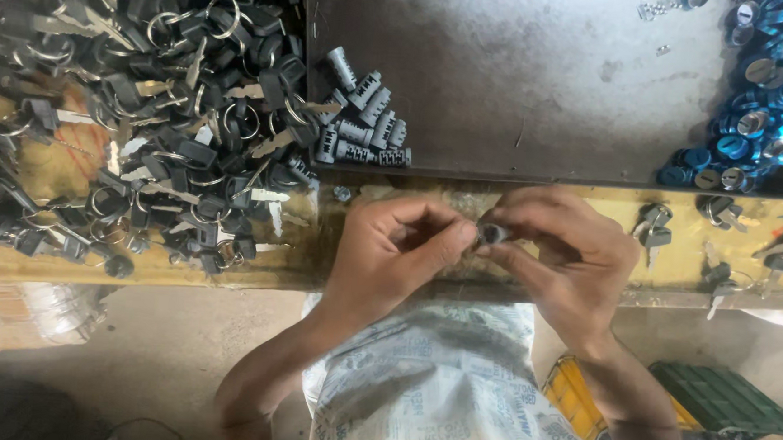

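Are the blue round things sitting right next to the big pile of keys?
No, the blue round caps sit at the tray's right end, while the pile of black-headed keys lies far off on the left.

Yellow bench (68,169), worn. Big key pile (136,96) on left. Dark metal tray (527,83) at centre, with grey lock cylinders (361,118) at its left edge and blue-capped cylinders (761,98) at right. Loose keys (726,236) on bench right.
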`<act>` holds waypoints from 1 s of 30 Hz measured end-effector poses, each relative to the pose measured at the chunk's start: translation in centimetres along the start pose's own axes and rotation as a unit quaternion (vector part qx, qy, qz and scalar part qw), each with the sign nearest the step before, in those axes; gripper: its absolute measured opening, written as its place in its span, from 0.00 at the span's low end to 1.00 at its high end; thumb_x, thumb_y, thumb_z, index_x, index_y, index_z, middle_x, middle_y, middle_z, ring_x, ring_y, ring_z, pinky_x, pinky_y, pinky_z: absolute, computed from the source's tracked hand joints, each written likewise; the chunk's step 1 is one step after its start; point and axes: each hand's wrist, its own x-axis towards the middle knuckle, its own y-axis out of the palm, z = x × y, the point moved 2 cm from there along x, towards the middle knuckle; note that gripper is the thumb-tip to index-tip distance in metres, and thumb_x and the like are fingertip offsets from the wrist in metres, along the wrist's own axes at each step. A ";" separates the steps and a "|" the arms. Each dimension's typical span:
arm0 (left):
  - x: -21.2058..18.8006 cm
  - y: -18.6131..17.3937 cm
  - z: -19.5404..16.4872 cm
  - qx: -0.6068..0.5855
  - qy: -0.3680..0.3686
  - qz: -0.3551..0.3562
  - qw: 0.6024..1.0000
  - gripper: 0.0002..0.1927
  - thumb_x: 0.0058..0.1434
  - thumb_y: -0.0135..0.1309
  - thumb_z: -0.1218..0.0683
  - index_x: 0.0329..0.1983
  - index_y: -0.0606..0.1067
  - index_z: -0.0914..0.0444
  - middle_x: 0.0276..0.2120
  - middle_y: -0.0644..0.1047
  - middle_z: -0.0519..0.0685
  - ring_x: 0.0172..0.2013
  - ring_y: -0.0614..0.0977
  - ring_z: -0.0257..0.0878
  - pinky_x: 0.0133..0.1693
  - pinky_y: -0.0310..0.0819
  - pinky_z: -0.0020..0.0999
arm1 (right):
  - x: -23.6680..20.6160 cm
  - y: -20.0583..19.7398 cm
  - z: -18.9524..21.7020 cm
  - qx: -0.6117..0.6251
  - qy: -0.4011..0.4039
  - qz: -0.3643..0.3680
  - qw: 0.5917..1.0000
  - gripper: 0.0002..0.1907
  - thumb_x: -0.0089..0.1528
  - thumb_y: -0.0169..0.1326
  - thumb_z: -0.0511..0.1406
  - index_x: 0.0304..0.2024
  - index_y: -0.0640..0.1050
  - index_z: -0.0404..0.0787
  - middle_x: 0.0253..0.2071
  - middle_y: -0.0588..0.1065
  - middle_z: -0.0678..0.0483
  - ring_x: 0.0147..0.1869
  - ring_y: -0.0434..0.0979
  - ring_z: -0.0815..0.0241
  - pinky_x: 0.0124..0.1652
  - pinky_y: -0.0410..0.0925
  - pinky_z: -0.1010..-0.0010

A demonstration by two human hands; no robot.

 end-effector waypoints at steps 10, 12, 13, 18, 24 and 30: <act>0.4 0.1 -0.5 0.086 0.006 -0.007 0.996 0.06 0.68 0.58 0.55 0.36 0.81 0.62 0.28 0.82 0.45 0.20 0.75 0.26 0.22 0.66 0.19 | -0.3 -0.1 -0.3 -0.077 -0.065 -0.008 0.995 0.13 0.53 0.69 0.23 0.39 0.84 0.37 0.43 0.82 0.48 0.29 0.75 0.74 0.21 0.60 0.86; 0.1 0.2 -0.5 0.129 -0.008 -0.008 0.992 0.07 0.67 0.57 0.55 0.34 0.81 0.62 0.24 0.81 0.44 0.16 0.72 0.26 0.18 0.60 0.19 | -0.3 -0.1 -0.2 -0.113 -0.073 -0.009 0.991 0.12 0.52 0.70 0.24 0.38 0.84 0.36 0.43 0.82 0.48 0.30 0.77 0.72 0.22 0.62 0.86; -0.1 0.1 -0.7 0.166 0.014 -0.006 0.986 0.07 0.68 0.57 0.56 0.35 0.81 0.62 0.24 0.80 0.44 0.17 0.72 0.27 0.19 0.60 0.20 | -0.3 -0.1 -0.1 -0.126 -0.086 -0.005 0.988 0.13 0.52 0.70 0.24 0.39 0.84 0.36 0.43 0.82 0.48 0.34 0.79 0.70 0.24 0.66 0.85; -1.1 0.3 0.1 0.275 0.114 -0.006 0.955 0.07 0.73 0.54 0.56 0.41 0.78 0.64 0.30 0.79 0.45 0.24 0.78 0.27 0.22 0.69 0.19 | -0.5 0.1 0.7 -0.135 -0.121 0.012 0.983 0.14 0.55 0.70 0.25 0.43 0.83 0.36 0.47 0.80 0.50 0.42 0.83 0.65 0.34 0.75 0.81; -1.6 3.1 1.9 0.313 0.305 -0.094 0.895 0.06 0.78 0.51 0.60 0.51 0.71 0.70 0.40 0.78 0.58 0.36 0.80 0.36 0.33 0.80 0.23 | -1.5 1.6 0.5 -0.146 -0.105 -0.054 0.982 0.11 0.56 0.68 0.23 0.40 0.84 0.35 0.43 0.81 0.46 0.40 0.86 0.63 0.33 0.76 0.79; -1.3 2.7 2.0 0.159 0.264 -0.126 0.943 0.06 0.71 0.58 0.56 0.46 0.75 0.62 0.43 0.80 0.56 0.43 0.84 0.37 0.38 0.84 0.28 | -3.7 1.9 0.0 -0.256 -0.258 -0.071 0.929 0.19 0.56 0.67 0.23 0.50 0.80 0.30 0.42 0.78 0.44 0.38 0.81 0.56 0.33 0.73 0.71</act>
